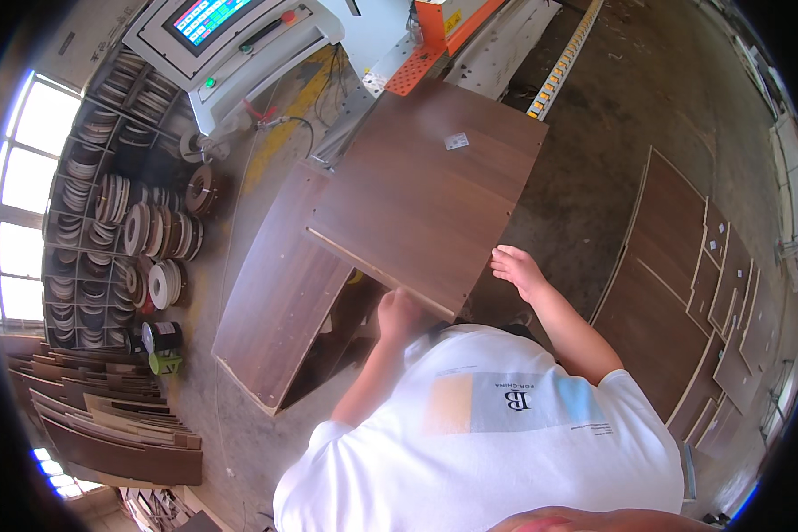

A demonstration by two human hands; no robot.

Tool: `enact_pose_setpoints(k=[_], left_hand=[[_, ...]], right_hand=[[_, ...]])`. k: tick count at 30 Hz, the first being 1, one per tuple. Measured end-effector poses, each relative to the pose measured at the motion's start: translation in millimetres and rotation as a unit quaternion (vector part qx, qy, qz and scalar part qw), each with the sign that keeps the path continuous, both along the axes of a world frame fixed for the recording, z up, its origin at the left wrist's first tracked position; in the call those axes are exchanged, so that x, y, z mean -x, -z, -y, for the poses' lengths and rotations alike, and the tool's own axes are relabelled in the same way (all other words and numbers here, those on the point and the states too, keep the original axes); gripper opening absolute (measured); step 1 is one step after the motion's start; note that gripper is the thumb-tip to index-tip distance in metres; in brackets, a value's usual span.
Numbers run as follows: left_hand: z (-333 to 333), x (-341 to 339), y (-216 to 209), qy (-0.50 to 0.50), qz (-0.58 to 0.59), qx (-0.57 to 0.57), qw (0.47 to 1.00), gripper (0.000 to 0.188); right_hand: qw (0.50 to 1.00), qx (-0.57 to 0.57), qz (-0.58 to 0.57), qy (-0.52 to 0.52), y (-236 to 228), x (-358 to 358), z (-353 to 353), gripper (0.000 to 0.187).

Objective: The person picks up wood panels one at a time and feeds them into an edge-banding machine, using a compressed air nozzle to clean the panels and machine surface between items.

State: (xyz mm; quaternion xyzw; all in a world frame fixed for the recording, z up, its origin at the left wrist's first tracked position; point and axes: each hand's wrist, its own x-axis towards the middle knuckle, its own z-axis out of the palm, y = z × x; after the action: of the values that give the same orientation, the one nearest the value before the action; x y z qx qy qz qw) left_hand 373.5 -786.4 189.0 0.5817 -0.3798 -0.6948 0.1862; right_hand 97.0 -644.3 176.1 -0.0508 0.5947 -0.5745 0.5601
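Note:
A flat brown wood-grain board (426, 182) with a small white label lies in front of me, its far end against the machine. Its near edge shows a pale strip. My left hand (401, 315) is closed at this near edge, the fingers curled and partly hidden. Beside the board's right edge is my right hand (517, 270), fingers loosely extended, their tips at or almost at the edge; I cannot tell whether they touch. Under and left of the board stands a brown panelled box or stand (284, 284), with an open side toward me.
A machine with a lit control panel (208, 27) and an orange guard (430, 44) is ahead. Rolls of edge banding (164, 230) fill racks at left. Stacked boards lie at lower left (106, 448) and at right (656, 239). A roller rail (563, 62) runs away at far right.

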Motion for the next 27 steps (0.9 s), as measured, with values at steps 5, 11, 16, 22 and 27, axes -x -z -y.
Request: enact_pose_setpoints(k=[5,11,16,22,27], left_hand=[[6.4,-3.8,-0.2,-0.007,-0.023,0.047,0.999,0.027],[-6.1,-10.5,-7.0,-0.082,-0.070,0.040,0.993,0.051],[-2.5,-8.7,-3.7,0.005,-0.140,0.028,0.990,0.051],[22.3,46.3,-25.2,0.077,-0.207,-0.005,0.975,0.060],[30.6,87.0,-29.9,0.109,-0.225,0.023,0.968,0.060]], right_hand=[[0.993,0.059,0.096,0.040,-20.3,-10.5,7.3,0.072],[0.989,0.091,0.103,0.053,-20.4,-13.9,15.6,0.076],[0.994,0.075,0.072,0.039,-28.8,10.7,24.2,0.084],[0.992,0.068,0.031,0.104,-25.7,54.8,43.0,0.082],[0.980,0.141,0.023,0.141,-21.2,77.5,47.7,0.075]])
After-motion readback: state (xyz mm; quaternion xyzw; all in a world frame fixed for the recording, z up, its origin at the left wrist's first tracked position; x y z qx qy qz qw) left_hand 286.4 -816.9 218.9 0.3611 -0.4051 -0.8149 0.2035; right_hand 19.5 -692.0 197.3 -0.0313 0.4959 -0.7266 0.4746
